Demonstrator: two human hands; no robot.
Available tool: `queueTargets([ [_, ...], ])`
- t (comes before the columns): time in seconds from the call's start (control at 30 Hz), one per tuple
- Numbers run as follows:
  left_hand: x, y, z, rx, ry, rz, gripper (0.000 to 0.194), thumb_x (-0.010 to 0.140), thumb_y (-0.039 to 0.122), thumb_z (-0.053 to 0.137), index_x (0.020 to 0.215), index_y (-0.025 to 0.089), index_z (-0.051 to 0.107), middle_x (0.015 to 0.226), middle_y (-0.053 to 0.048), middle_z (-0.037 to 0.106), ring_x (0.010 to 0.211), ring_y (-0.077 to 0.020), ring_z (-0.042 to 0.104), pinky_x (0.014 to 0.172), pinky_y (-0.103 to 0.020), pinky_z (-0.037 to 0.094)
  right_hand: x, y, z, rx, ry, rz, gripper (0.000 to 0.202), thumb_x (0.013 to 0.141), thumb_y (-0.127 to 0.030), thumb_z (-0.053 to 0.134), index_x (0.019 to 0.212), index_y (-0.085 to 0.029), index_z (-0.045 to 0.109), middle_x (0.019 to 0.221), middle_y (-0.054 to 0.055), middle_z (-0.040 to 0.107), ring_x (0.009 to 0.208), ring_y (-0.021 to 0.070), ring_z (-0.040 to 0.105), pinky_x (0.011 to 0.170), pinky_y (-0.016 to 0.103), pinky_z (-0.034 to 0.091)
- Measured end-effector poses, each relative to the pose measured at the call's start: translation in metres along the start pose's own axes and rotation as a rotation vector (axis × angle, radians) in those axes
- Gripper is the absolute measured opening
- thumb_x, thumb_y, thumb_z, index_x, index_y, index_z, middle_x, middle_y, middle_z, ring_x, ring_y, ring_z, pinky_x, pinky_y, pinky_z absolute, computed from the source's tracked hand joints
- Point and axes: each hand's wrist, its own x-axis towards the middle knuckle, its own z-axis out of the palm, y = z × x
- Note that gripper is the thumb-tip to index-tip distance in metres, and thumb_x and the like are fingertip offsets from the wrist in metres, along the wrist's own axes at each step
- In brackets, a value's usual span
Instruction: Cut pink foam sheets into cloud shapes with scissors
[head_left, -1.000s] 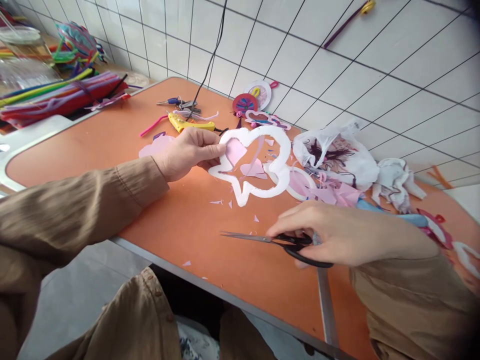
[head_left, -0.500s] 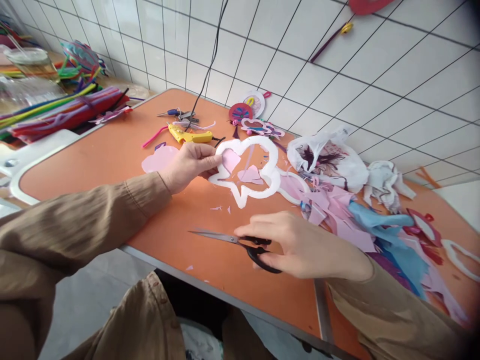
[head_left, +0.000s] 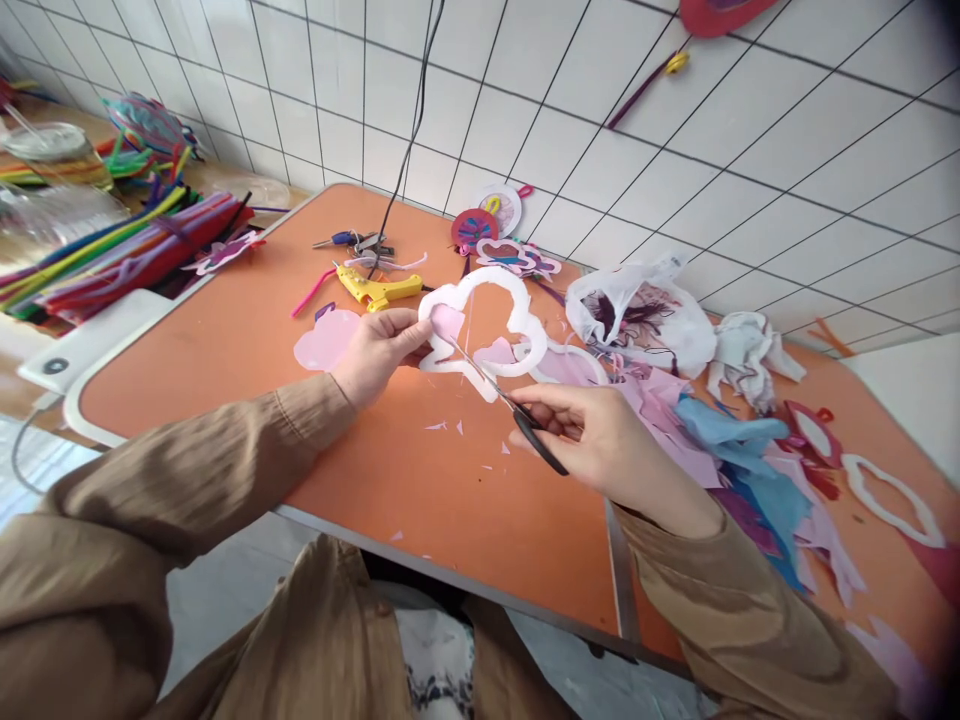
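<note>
My left hand pinches the left edge of a white cloud-shaped frame, with a small pink piece at its fingertips. The frame is held above the orange table. My right hand is closed round the black handles of the scissors. Their blades point up and left and cross the lower part of the frame, the tips close to the pink piece. A pink cloud shape lies left of my left hand. Small pink scraps lie below the frame.
A yellow glue gun lies behind my left hand. Pipe cleaners are at the far left. Finished round ornaments sit by the tiled wall. A white plastic bag, pink paper offcuts and blue material cover the right side.
My right hand has moved up with the scissors, whose blades now lie over the frame and point up-left instead of sitting below it. The frame is tilted somewhat differently in my left hand.
</note>
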Motion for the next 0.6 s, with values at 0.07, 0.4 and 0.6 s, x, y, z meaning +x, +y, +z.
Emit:
queueTargets([
  [0.07, 0.001, -0.001, -0.001, 0.005, 0.001, 0.011, 0.039, 0.076, 0.053, 0.082, 0.072, 0.017, 0.069, 0.068, -0.004, 0.070, 0.064, -0.0178, 0.069, 0.067, -0.032, 0.063, 0.001, -0.002, -0.002, 0.009, -0.003, 0.041, 0.022, 0.078, -0.032, 0.073, 0.095, -0.018, 0.079, 0.063, -0.001, 0.056, 0.055, 0.0130, 0.048, 0.048, 0.026, 0.040],
  [0.4, 0.003, -0.002, -0.003, 0.015, 0.009, 0.029, 0.047, 0.073, 0.061, 0.085, 0.069, 0.017, 0.071, 0.066, -0.005, 0.069, 0.058, -0.0173, 0.066, 0.060, -0.032, 0.061, 0.005, 0.003, -0.005, 0.043, -0.060, 0.085, 0.022, 0.078, -0.030, 0.072, 0.096, -0.018, 0.077, 0.066, -0.001, 0.058, 0.058, 0.0127, 0.049, 0.051, 0.025, 0.040],
  [0.6, 0.000, 0.000, -0.002, 0.068, -0.020, 0.046, 0.048, 0.079, 0.061, 0.081, 0.073, 0.015, 0.071, 0.066, -0.005, 0.067, 0.062, -0.0205, 0.068, 0.064, -0.037, 0.060, 0.005, 0.010, -0.009, -0.004, -0.121, 0.015, 0.018, 0.080, -0.028, 0.072, 0.096, -0.019, 0.073, 0.070, -0.001, 0.060, 0.061, 0.0135, 0.053, 0.054, 0.025, 0.044],
])
